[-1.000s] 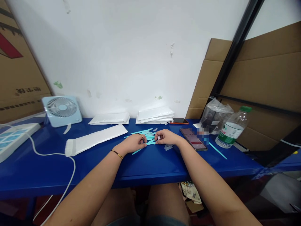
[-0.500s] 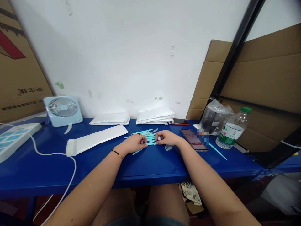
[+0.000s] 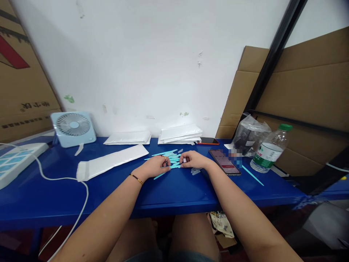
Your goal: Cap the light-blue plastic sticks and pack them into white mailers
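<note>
- Turquoise strip [image 3: 175,166]: lying at table centre, spanning the short gap between my two hands, just at the near edge of the turquoise pile [image 3: 172,158].
- Left hand [image 3: 156,165]: I'm pinching the strip's left part, thumb against curled fingers, grip narrow. Another turquoise end is sticking out below my palm; can't tell if it's the same piece.
- Right hand [image 3: 193,159]: I'm pinching the right end, thumb and index nearly meeting. Something pale is showing by the fingers; too small to identify.
- Pile: pieces are overlapping and fanning out beyond and between my hands, partly hidden by them.
- Grey translucent bits [image 3: 195,171]: sitting just under my right wrist.
- White padded envelope [image 3: 114,162]: lying flat, left of my left hand.
- Two envelope stacks, left [image 3: 128,137] and right [image 3: 180,134]: resting by the wall; orange-edged phone [image 3: 209,141] is lying beside the right one.
- Lit phone [image 3: 225,163]: lying right of my right hand, screen up. Loose turquoise stick [image 3: 253,175] is pointing away from it, partly under a pixelated patch.
- Bottle [image 3: 268,151], green cap: standing far right, in front of a clear plastic bag [image 3: 247,134].
- Fan [image 3: 73,127]: standing far left, behind a power strip [image 3: 19,162] with white cable trailing off the blue table [image 3: 169,193].
</note>
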{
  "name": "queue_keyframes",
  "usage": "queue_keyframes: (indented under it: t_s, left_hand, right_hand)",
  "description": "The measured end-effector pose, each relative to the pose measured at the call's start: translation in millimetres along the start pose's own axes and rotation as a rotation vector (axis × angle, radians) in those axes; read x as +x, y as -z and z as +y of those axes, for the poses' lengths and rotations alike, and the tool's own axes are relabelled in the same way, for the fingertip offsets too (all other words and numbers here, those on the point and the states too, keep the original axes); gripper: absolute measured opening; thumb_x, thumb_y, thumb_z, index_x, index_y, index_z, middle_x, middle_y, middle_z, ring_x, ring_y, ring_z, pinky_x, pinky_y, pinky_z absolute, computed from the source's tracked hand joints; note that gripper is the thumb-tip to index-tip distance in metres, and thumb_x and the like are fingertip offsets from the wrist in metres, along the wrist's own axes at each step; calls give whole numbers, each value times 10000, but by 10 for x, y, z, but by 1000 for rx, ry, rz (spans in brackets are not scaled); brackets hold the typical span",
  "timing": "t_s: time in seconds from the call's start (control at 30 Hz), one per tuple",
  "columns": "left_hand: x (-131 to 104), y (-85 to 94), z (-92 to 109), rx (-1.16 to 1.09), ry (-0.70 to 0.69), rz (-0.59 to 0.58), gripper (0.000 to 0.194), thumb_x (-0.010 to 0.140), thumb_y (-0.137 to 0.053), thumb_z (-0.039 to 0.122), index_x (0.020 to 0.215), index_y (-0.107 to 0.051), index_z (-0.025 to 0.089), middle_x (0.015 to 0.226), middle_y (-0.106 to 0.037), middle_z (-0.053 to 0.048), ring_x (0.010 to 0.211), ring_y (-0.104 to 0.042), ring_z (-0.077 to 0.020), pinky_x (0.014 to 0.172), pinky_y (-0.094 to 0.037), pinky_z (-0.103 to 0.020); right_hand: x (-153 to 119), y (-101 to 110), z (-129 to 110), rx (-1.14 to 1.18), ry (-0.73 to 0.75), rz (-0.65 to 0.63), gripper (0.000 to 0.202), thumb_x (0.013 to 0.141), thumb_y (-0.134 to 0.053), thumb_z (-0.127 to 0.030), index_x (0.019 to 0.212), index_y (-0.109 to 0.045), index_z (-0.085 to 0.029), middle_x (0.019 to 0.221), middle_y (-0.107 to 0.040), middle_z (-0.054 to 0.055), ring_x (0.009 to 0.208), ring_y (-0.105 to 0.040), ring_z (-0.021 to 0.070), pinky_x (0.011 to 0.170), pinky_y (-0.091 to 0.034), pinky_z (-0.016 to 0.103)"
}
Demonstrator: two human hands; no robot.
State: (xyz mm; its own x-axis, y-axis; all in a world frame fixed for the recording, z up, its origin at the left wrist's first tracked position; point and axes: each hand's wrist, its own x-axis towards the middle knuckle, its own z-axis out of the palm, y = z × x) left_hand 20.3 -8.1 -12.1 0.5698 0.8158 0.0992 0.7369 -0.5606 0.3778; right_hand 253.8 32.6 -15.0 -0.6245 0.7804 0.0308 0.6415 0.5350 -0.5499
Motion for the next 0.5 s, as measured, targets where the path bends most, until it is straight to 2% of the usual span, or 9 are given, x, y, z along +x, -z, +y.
queue_keyframes:
  t_s: [0.5]
  left_hand:
    - [13,-8,-6,15,-5,-15,320,779,-457,475,902,-586,210,740,-576,-7,659,-517,-144,556,-349,-235]
  right_hand:
    - [4,-2,18,-4,-7,-6,261,660,-659,-350,850,-651,-171,687,-555,-8,593,-487,93,520,-375,196]
